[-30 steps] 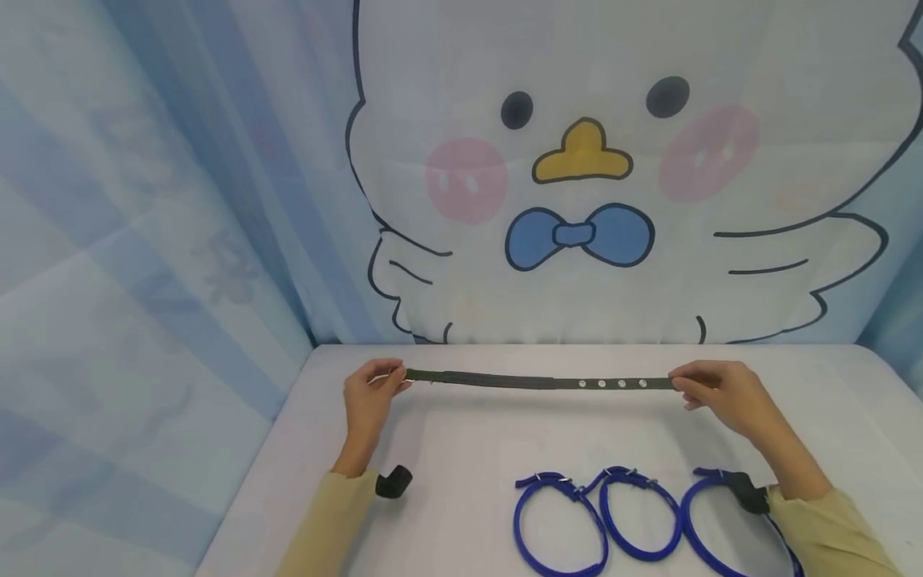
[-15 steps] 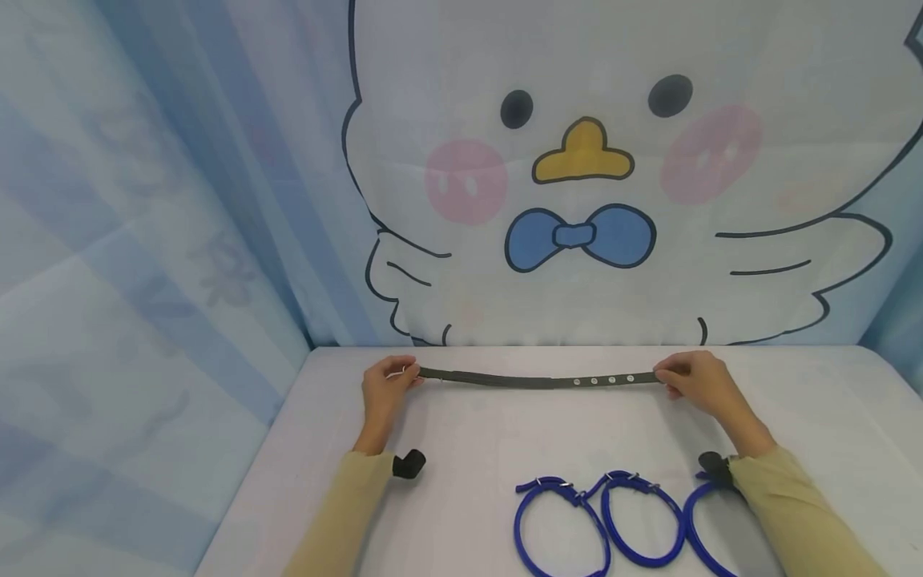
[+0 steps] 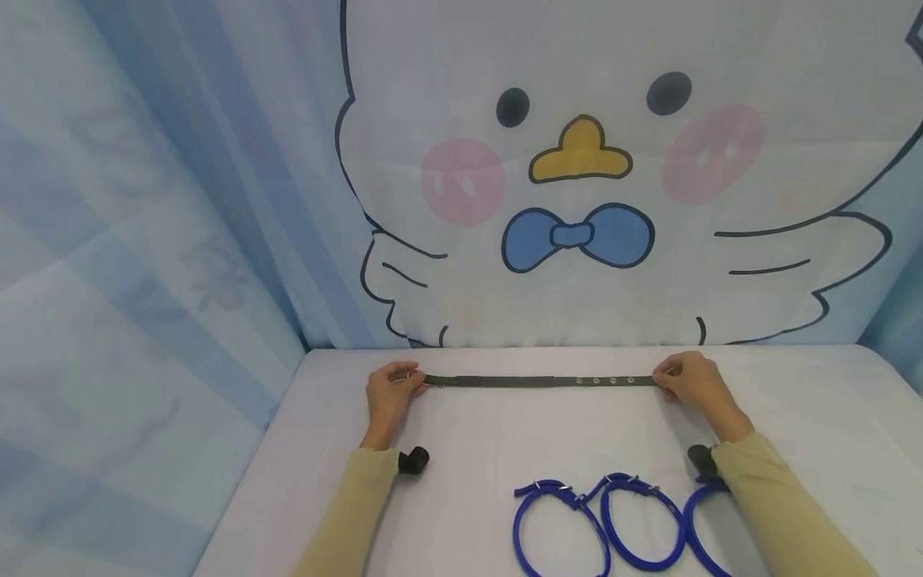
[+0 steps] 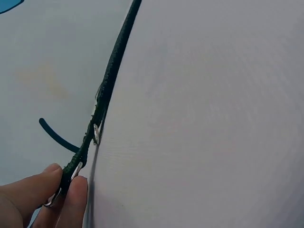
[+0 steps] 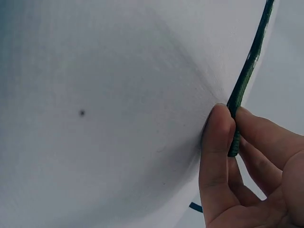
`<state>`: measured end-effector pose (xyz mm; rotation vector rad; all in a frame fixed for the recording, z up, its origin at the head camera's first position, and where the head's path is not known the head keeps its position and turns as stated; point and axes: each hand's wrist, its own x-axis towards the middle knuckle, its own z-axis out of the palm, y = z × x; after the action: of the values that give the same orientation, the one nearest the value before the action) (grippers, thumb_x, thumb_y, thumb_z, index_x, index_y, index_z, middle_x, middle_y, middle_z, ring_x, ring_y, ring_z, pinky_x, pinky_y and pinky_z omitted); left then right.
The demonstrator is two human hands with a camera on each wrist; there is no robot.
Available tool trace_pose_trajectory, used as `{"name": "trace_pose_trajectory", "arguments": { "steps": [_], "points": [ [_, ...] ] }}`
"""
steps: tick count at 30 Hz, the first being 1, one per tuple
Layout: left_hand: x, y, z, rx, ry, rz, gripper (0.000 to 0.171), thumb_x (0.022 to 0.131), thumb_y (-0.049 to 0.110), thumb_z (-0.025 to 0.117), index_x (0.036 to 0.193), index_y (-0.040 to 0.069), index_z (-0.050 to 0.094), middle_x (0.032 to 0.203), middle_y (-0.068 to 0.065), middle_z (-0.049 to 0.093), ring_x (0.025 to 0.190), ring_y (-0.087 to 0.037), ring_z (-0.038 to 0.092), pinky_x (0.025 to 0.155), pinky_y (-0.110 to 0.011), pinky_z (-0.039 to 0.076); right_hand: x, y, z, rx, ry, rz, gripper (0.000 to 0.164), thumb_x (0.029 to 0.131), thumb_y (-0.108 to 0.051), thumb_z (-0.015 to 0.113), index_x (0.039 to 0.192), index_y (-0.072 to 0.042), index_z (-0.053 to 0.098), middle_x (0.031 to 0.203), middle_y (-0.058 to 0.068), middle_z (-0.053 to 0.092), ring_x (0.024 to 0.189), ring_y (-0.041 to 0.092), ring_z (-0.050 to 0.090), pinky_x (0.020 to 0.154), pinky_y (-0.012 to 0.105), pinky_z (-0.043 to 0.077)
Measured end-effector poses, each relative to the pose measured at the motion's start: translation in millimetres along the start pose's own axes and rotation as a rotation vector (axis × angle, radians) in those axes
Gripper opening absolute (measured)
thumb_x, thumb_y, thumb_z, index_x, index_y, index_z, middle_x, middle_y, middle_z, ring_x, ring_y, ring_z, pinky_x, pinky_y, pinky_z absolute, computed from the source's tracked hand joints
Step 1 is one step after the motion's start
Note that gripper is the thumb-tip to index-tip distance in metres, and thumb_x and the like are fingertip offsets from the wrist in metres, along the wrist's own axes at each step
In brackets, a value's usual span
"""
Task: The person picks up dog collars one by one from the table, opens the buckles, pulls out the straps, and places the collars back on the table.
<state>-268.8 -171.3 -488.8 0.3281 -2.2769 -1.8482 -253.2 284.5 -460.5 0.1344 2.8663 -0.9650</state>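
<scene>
A dark green collar (image 3: pixel 519 382) with a row of metal eyelets stretches nearly straight across the far part of the table. My left hand (image 3: pixel 392 394) pinches its left end, where metal buckle parts (image 4: pixel 77 170) show beside the fingertips. At the eyelet end, thumb and fingers of my right hand (image 3: pixel 695 383) pinch the collar; its tip (image 5: pixel 233 148) pokes out between them in the right wrist view. Whether the strap touches the tabletop is hard to tell. Nearer the front lie blue buckled collars (image 3: pixel 646 566), each closed into a loop, the right one partly under my right sleeve.
The white table (image 3: pixel 461 449) ends at a curtain (image 3: pixel 577 304) printed with a cartoon bird. Another pale blue curtain (image 3: pixel 144 320) hangs along the left side. A black wrist device (image 3: pixel 413 461) sits at each cuff.
My left hand has shifted right and my right hand left, coming closer together. The green collar has lowered at its left end and now lies level. The blue collars stay in place.
</scene>
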Motion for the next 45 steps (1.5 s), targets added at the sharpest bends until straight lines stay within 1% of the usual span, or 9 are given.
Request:
{"name": "trace_pose_trajectory", "arguments": {
  "steps": [3, 9, 12, 16, 21, 25, 34, 39, 45],
  "points": [
    [0.7, -2.2, 1.8, 0.009, 0.016, 0.002, 0.023, 0.087, -0.001, 0.073, 0.11, -0.005, 0.07, 0.099, -0.021, 0.07, 0.077, -0.015, 0.069, 0.069, -0.022, 0.06, 0.9, 0.4, -0.3, 0.015, 0.004, 0.028, 0.023, 0.094, -0.01, 0.064, 0.105, 0.011, 0.064, 0.077, 0.012, 0.069, 0.065, 0.015, 0.061, 0.061, 0.027, 0.045],
    [-0.3, -0.6, 6.6, 0.129, 0.085, 0.05, 0.019, 0.085, 0.002, 0.076, 0.103, -0.003, 0.073, 0.092, -0.019, 0.073, 0.062, -0.011, 0.064, 0.056, -0.015, 0.054, -0.8, -0.3, -1.3, 0.04, 0.004, 0.077, 0.028, 0.094, -0.011, 0.066, 0.106, 0.013, 0.058, 0.088, 0.022, 0.069, 0.064, 0.013, 0.062, 0.059, 0.026, 0.047],
    [-1.7, 1.0, 7.7, 0.163, 0.114, 0.066, 0.018, 0.084, 0.003, 0.077, 0.101, -0.003, 0.073, 0.092, -0.019, 0.073, 0.062, -0.012, 0.063, 0.053, -0.016, 0.051, -0.8, -0.8, -0.8, 0.045, -0.002, 0.09, 0.027, 0.095, -0.011, 0.065, 0.106, 0.012, 0.057, 0.089, 0.022, 0.068, 0.064, 0.013, 0.062, 0.059, 0.026, 0.047],
    [-4.2, 3.1, 7.1, 0.207, 0.137, 0.066, 0.019, 0.085, 0.006, 0.077, 0.103, 0.0, 0.074, 0.099, -0.016, 0.073, 0.078, -0.021, 0.069, 0.064, -0.025, 0.056, -2.0, -2.0, 0.9, 0.018, 0.015, 0.068, 0.027, 0.095, -0.012, 0.064, 0.105, 0.013, 0.057, 0.089, 0.023, 0.065, 0.069, 0.02, 0.062, 0.062, 0.031, 0.05],
    [-7.2, 8.8, 3.2, 0.241, 0.153, 0.079, 0.022, 0.084, 0.008, 0.078, 0.105, 0.003, 0.075, 0.108, -0.014, 0.073, 0.099, -0.03, 0.07, 0.089, -0.043, 0.055, -6.4, -4.6, -0.1, -0.087, 0.119, -0.01, 0.035, 0.093, -0.018, 0.065, 0.106, 0.015, 0.06, 0.105, 0.034, 0.058, 0.09, 0.043, 0.058, 0.075, 0.051, 0.051],
    [-8.5, 16.2, -0.5, 0.255, 0.164, 0.088, 0.023, 0.084, 0.01, 0.079, 0.106, 0.005, 0.075, 0.11, -0.013, 0.073, 0.102, -0.03, 0.068, 0.092, -0.045, 0.054, -9.8, -9.6, -5.0, -0.103, 0.171, -0.046, 0.038, 0.094, -0.019, 0.064, 0.111, 0.015, 0.059, 0.113, 0.038, 0.054, 0.1, 0.051, 0.054, 0.081, 0.058, 0.049],
    [-21.6, 37.3, -2.6, 0.197, 0.077, 0.081, 0.025, 0.086, 0.013, 0.078, 0.109, 0.007, 0.073, 0.113, -0.012, 0.072, 0.105, -0.027, 0.068, 0.089, -0.042, 0.058, -22.8, -23.8, -13.7, -0.08, 0.168, -0.103, 0.038, 0.094, -0.016, 0.065, 0.115, 0.015, 0.057, 0.115, 0.038, 0.056, 0.101, 0.05, 0.056, 0.08, 0.056, 0.052],
    [-33.8, 46.2, -1.2, 0.198, 0.04, 0.128, 0.024, 0.086, 0.012, 0.078, 0.108, 0.005, 0.073, 0.111, -0.011, 0.073, 0.102, -0.028, 0.07, 0.088, -0.043, 0.058, -33.7, -33.4, -16.3, -0.063, 0.125, -0.121, 0.04, 0.096, -0.018, 0.064, 0.119, 0.014, 0.056, 0.118, 0.037, 0.056, 0.105, 0.05, 0.056, 0.082, 0.057, 0.053],
    [-50.1, 51.4, -3.0, 0.197, -0.05, 0.171, 0.025, 0.085, 0.013, 0.079, 0.109, 0.006, 0.073, 0.109, -0.009, 0.074, 0.102, -0.025, 0.07, 0.089, -0.044, 0.057, -51.1, -46.1, -14.3, -0.032, 0.104, -0.175, 0.038, 0.096, -0.018, 0.064, 0.117, 0.012, 0.057, 0.112, 0.032, 0.06, 0.101, 0.045, 0.06, 0.078, 0.053, 0.055]
  ]
}}
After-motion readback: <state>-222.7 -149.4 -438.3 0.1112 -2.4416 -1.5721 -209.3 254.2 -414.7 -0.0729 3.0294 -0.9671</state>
